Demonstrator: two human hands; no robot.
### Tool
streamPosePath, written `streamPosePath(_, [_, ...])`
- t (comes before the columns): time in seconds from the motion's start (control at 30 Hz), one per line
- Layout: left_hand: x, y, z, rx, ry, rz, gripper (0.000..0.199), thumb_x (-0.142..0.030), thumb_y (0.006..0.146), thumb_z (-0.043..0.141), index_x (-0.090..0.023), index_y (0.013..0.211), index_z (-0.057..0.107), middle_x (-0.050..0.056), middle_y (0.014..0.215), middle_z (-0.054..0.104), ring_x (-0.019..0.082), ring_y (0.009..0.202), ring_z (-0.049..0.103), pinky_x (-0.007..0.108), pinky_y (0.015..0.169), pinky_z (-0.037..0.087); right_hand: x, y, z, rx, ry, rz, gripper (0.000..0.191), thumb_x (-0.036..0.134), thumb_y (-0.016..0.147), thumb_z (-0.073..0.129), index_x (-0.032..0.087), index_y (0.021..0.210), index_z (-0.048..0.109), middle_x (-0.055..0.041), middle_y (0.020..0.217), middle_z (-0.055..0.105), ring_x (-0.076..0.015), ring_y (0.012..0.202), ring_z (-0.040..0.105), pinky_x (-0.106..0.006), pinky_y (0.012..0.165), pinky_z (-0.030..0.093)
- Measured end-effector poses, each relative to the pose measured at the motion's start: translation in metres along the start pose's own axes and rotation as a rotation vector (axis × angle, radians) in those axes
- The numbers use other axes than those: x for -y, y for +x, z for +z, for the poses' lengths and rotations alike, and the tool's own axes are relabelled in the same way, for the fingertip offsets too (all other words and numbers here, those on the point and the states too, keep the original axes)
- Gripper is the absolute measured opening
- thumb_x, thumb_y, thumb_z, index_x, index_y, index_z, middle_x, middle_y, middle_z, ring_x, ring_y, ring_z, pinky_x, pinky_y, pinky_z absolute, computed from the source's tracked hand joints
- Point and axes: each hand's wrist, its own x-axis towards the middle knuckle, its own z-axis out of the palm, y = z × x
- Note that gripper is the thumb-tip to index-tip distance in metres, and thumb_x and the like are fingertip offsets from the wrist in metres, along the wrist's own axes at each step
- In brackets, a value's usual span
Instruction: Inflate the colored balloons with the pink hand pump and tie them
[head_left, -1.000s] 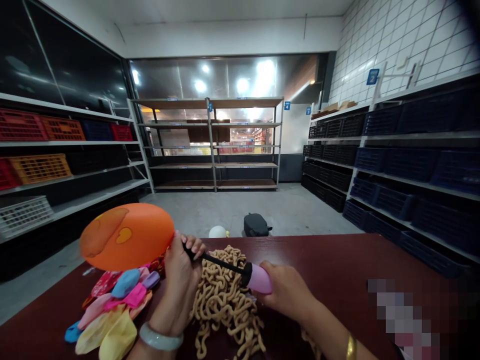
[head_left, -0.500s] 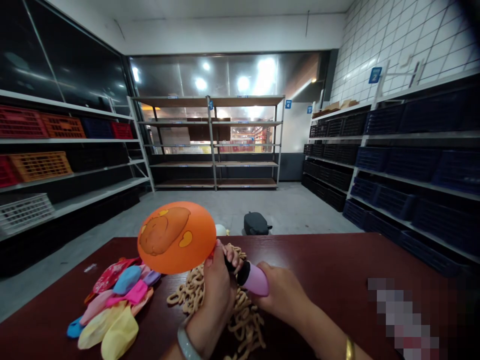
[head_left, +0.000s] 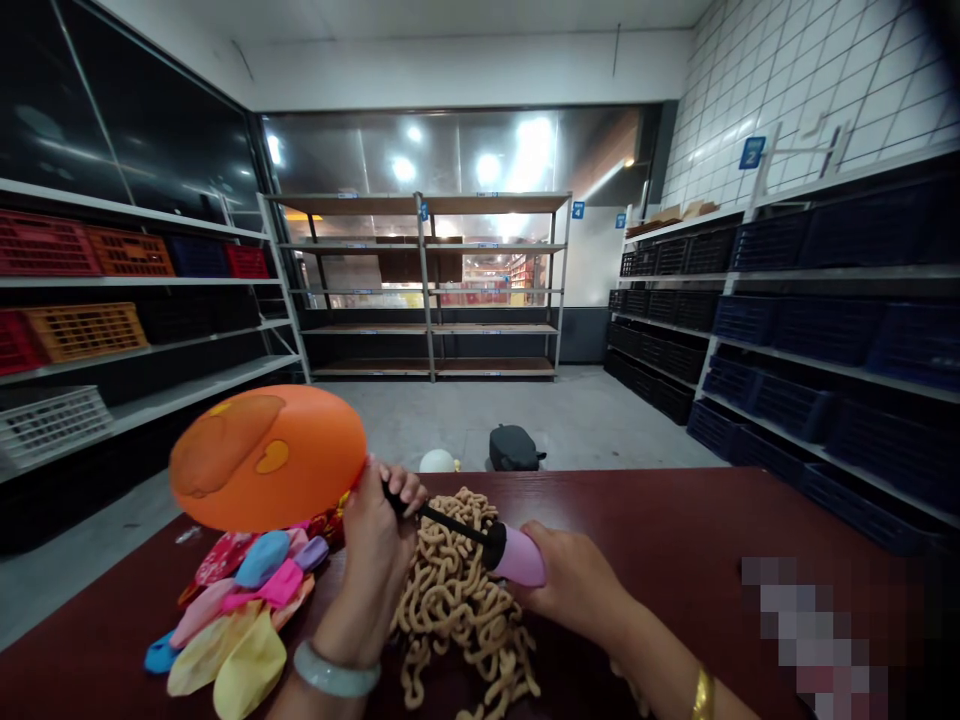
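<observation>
An inflated orange balloon [head_left: 300,470] with a printed cartoon figure and hearts points left from my left hand [head_left: 386,515]. That hand is closed around the balloon's neck and the black end of a hand balloon pump [head_left: 521,558]. My right hand [head_left: 566,565] grips the pump's pink part, and a black rod shows between the two hands. Beneath the pump lies a heap of beige, twisted ring-like pieces [head_left: 457,600]. Left of my left forearm are several uninflated balloons [head_left: 255,590] in yellow, pink, blue, purple and red.
The dark red table [head_left: 645,520] stretches across the front, with a pixelated patch at its right. Beyond its far edge a dark bag [head_left: 514,447] and a whitish round object [head_left: 436,461] are on the floor. Racks with crates [head_left: 86,332] line both sides; a shelf rack [head_left: 420,285] stands behind.
My left hand has moved left with the orange balloon, drawing away from my right hand. The pump has lengthened and its black rod now shows. The balloon looks slightly larger.
</observation>
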Motion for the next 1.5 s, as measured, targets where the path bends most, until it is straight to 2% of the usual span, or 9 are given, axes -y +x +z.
streamPosePath(0.17, [-0.018, 0.013, -0.011, -0.02, -0.029, 0.07, 0.03, -0.025, 0.079, 0.069, -0.018, 0.067, 0.041, -0.007, 0.051, 0.037, 0.006, 0.04, 0.036, 0.017, 0.035, 0.028, -0.007, 0.0, -0.002, -0.002, -0.011, -0.01, 0.03, 0.05, 0.076, 0.064, 0.025, 0.092, 0.058, -0.0008, 0.083, 0.071, -0.0224, 0.073, 0.067, -0.028, 0.056, 0.027])
streamPosePath(0.37, [-0.011, 0.013, -0.011, -0.016, -0.042, 0.053, 0.031, -0.03, 0.083, 0.065, -0.018, 0.067, 0.042, -0.007, 0.051, 0.037, 0.006, 0.039, 0.036, 0.017, 0.034, 0.026, -0.013, 0.002, -0.001, 0.001, -0.045, -0.004, 0.029, 0.045, 0.073, 0.066, 0.024, 0.092, 0.059, -0.0026, 0.085, 0.072, -0.0231, 0.075, 0.067, -0.028, 0.057, 0.029])
streamPosePath(0.57, [0.011, 0.0, -0.004, -0.014, -0.027, -0.003, 0.033, -0.034, 0.081, 0.067, -0.018, 0.066, 0.042, -0.007, 0.051, 0.038, 0.006, 0.04, 0.037, 0.017, 0.035, 0.027, -0.011, 0.0, 0.002, 0.0, -0.046, -0.005, 0.03, 0.045, 0.073, 0.066, 0.024, 0.094, 0.059, -0.0031, 0.085, 0.072, -0.0239, 0.078, 0.068, -0.028, 0.059, 0.031])
streamPosePath(0.8, [0.055, -0.039, 0.014, -0.009, 0.016, -0.087, 0.037, -0.036, 0.079, 0.069, -0.019, 0.062, 0.041, -0.006, 0.049, 0.038, 0.007, 0.04, 0.036, 0.02, 0.037, 0.03, 0.0, 0.0, 0.003, -0.022, -0.036, 0.004, 0.028, 0.043, 0.073, 0.067, 0.025, 0.093, 0.058, -0.0016, 0.084, 0.072, -0.0222, 0.075, 0.067, -0.028, 0.058, 0.028])
streamPosePath(0.97, [0.065, -0.054, 0.017, 0.052, 0.023, -0.112, 0.037, -0.038, 0.08, 0.069, -0.02, 0.062, 0.043, -0.004, 0.052, 0.039, 0.009, 0.044, 0.037, 0.024, 0.041, 0.035, 0.008, 0.0, 0.004, -0.032, -0.036, 0.022, 0.031, 0.045, 0.075, 0.066, 0.024, 0.095, 0.058, -0.0018, 0.084, 0.071, -0.0215, 0.071, 0.066, -0.028, 0.056, 0.025])
streamPosePath(1.13, [0.064, -0.053, 0.016, 0.054, 0.022, -0.127, 0.037, -0.038, 0.082, 0.068, -0.021, 0.06, 0.043, -0.004, 0.053, 0.037, 0.01, 0.044, 0.036, 0.026, 0.041, 0.037, 0.01, -0.001, 0.001, -0.028, -0.024, 0.016, 0.029, 0.042, 0.074, 0.066, 0.025, 0.096, 0.058, -0.0015, 0.084, 0.071, -0.0217, 0.071, 0.065, -0.028, 0.056, 0.025])
streamPosePath(1.27, [0.057, -0.046, 0.018, 0.049, 0.033, -0.093, 0.038, -0.041, 0.084, 0.065, -0.021, 0.061, 0.043, -0.004, 0.051, 0.036, 0.009, 0.042, 0.036, 0.024, 0.038, 0.032, 0.012, 0.0, -0.002, -0.02, 0.022, 0.005, 0.028, 0.042, 0.075, 0.066, 0.025, 0.096, 0.058, -0.0009, 0.087, 0.071, -0.021, 0.072, 0.065, -0.028, 0.057, 0.027])
streamPosePath(1.37, [0.04, -0.034, 0.016, 0.026, 0.038, -0.057, 0.035, -0.038, 0.082, 0.066, -0.02, 0.063, 0.042, -0.005, 0.05, 0.037, 0.008, 0.041, 0.036, 0.021, 0.036, 0.028, 0.01, 0.0, -0.003, -0.02, 0.024, 0.006, 0.028, 0.045, 0.077, 0.065, 0.025, 0.094, 0.057, -0.0001, 0.085, 0.071, -0.0213, 0.072, 0.065, -0.028, 0.057, 0.028])
streamPosePath(1.5, [0.011, -0.012, 0.006, -0.014, 0.015, 0.001, 0.035, -0.036, 0.08, 0.068, -0.019, 0.066, 0.042, -0.007, 0.051, 0.038, 0.007, 0.041, 0.038, 0.018, 0.036, 0.026, 0.001, 0.001, -0.002, -0.021, -0.002, -0.017, 0.027, 0.047, 0.078, 0.064, 0.025, 0.093, 0.058, -0.0002, 0.084, 0.071, -0.0215, 0.073, 0.066, -0.028, 0.058, 0.029])
